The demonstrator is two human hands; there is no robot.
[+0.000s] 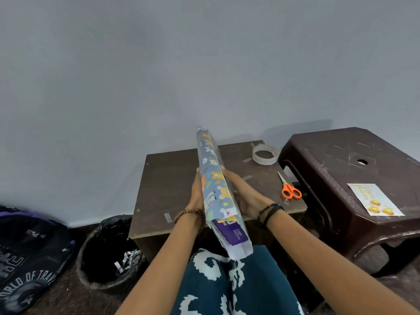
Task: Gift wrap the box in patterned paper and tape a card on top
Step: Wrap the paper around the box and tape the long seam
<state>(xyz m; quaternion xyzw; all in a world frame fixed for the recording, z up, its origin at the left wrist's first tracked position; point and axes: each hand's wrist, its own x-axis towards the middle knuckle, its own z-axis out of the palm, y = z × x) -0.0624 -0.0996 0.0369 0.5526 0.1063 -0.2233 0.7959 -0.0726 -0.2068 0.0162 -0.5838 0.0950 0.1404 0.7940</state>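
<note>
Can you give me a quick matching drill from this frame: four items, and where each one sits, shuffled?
Items:
1. box
2. tape roll
3. scissors
4. card

Places:
A. flat on the dark plastic stool
B. right edge of the brown table, handles toward the camera
C. held up on edge between both hands, near end unwrapped
D. far right corner of the brown table

Pairs: 1-C, 2-D, 3-B, 4-A

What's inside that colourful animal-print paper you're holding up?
At the open near end of the patterned wrapping paper, a purple-and-white printed box shows. The rest of it is covered by paper and both hands.
</note>
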